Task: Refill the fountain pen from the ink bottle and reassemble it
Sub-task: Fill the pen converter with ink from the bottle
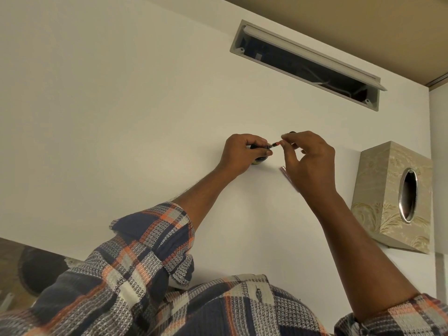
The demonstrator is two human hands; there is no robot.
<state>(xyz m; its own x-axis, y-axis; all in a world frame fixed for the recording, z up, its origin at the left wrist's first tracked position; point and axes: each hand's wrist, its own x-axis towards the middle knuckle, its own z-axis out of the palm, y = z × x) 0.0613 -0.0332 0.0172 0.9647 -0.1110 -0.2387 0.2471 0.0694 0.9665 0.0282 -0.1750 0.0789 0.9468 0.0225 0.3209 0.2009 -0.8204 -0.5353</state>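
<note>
My left hand is closed around a dark pen section above the white table. A thin converter with a reddish end sticks out of the section toward the right. My right hand pinches that far end between thumb and forefinger. The ink bottle shows only as a dark and yellowish edge under my left hand. A small black round thing peeks out behind my right fingers. A pink slim piece lies on the table, partly hidden by my right hand.
A beige patterned tissue box with an oval metal opening stands at the right. A grey cable tray with its lid open is set into the white table farther back. The table's near edge runs at lower left.
</note>
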